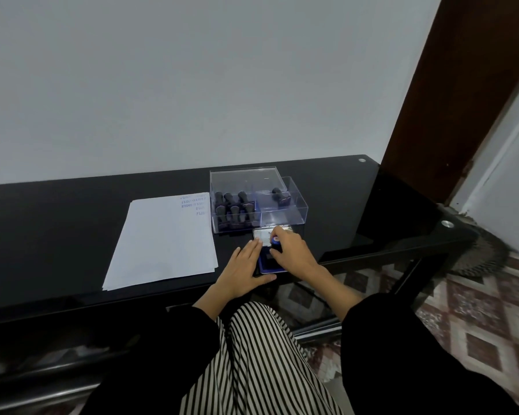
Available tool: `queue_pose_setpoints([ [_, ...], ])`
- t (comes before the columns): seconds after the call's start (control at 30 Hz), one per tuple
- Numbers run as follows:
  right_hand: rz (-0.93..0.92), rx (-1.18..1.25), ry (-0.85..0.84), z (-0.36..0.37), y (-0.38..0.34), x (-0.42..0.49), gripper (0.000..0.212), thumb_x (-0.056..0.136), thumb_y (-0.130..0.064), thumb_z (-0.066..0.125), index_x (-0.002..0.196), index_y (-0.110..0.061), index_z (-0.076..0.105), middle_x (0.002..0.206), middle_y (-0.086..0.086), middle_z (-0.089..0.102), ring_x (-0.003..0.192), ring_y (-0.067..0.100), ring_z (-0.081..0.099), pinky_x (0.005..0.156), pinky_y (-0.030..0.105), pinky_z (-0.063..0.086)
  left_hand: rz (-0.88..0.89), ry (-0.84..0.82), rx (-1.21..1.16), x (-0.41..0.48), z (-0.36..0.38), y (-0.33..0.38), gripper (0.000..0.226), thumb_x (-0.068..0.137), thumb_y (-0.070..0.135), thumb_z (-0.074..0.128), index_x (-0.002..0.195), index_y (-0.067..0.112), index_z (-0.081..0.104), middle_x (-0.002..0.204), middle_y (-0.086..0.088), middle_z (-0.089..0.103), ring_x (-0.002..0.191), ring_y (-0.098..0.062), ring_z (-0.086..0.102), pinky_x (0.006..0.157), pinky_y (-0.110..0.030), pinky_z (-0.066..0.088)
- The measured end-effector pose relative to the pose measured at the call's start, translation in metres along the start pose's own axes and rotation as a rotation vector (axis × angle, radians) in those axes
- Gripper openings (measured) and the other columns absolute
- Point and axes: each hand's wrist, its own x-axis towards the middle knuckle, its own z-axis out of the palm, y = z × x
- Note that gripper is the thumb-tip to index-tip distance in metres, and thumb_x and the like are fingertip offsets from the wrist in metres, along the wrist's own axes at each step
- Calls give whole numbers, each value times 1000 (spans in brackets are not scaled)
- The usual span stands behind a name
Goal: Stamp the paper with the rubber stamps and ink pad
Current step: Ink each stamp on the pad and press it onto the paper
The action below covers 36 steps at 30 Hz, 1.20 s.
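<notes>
A blue ink pad (267,262) lies open near the table's front edge, its metal lid (262,235) folded back behind it. My right hand (294,254) grips a dark rubber stamp (275,246) with a blue top and holds it down on the pad. My left hand (241,269) lies flat with straight fingers against the pad's left side. A stack of white paper (162,244) sits to the left, with several blue stamped lines at its far right corner.
A clear plastic box (285,218) stands behind the pad, holding several dark stamps (235,211) on its left and one stamp (280,196) on its right. The black glass table (57,235) ends at the right near a wooden door frame (462,85).
</notes>
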Motion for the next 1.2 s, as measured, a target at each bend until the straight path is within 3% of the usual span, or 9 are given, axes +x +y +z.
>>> queue_pose_setpoints([
  [0.23, -40, -56, 14, 11, -4, -6, 16, 91, -2, 50, 106, -5, 45, 108, 13, 53, 83, 18, 46, 68, 27, 36, 1, 11, -7, 0, 1, 0, 86, 91, 55, 43, 150, 9, 0, 159, -4, -2, 147, -14, -3, 118, -35, -2],
  [0.33, -41, -53, 46, 17, -4, -10, 17, 90, 0, 50, 105, -6, 44, 108, 12, 50, 85, 16, 40, 69, 24, 32, 3, 9, -9, -1, 0, 0, 86, 91, 54, 44, 149, 9, 0, 159, -4, -3, 147, -14, -3, 118, -35, -2],
  [0.57, -32, -39, 87, 25, -3, -13, 16, 90, 1, 47, 104, -7, 44, 109, 12, 48, 95, 23, 48, 71, 26, 38, -3, 6, 15, 0, 1, 1, 84, 92, 52, 42, 150, 8, 0, 159, -4, -4, 147, -14, -3, 118, -36, -2],
  [0.97, 11, -88, -110, 12, -11, 17, 31, 85, 5, 52, 93, -12, 28, 94, 9, 38, 82, 23, 41, 68, 30, 35, -5, 0, 2, 0, 0, 2, 86, 91, 55, 43, 150, 7, 4, 159, -5, -2, 147, -15, -1, 118, -37, -1],
  [1.1, -4, -75, -22, 18, -9, 7, 35, 81, 8, 56, 92, -14, 31, 98, 13, 46, 87, 24, 48, 73, 33, 45, -6, -2, 2, 0, 0, 2, 85, 91, 54, 43, 150, 6, 4, 159, -6, -2, 147, -16, -1, 118, -37, -1],
  [1.2, -60, -42, 89, 27, -1, -6, 25, 82, 7, 55, 94, -11, 41, 102, 12, 50, 87, 20, 45, 75, 32, 45, -13, -11, 18, 0, 0, 3, 83, 92, 52, 41, 149, 6, 3, 159, -6, -3, 147, -16, -3, 119, -37, -1],
])
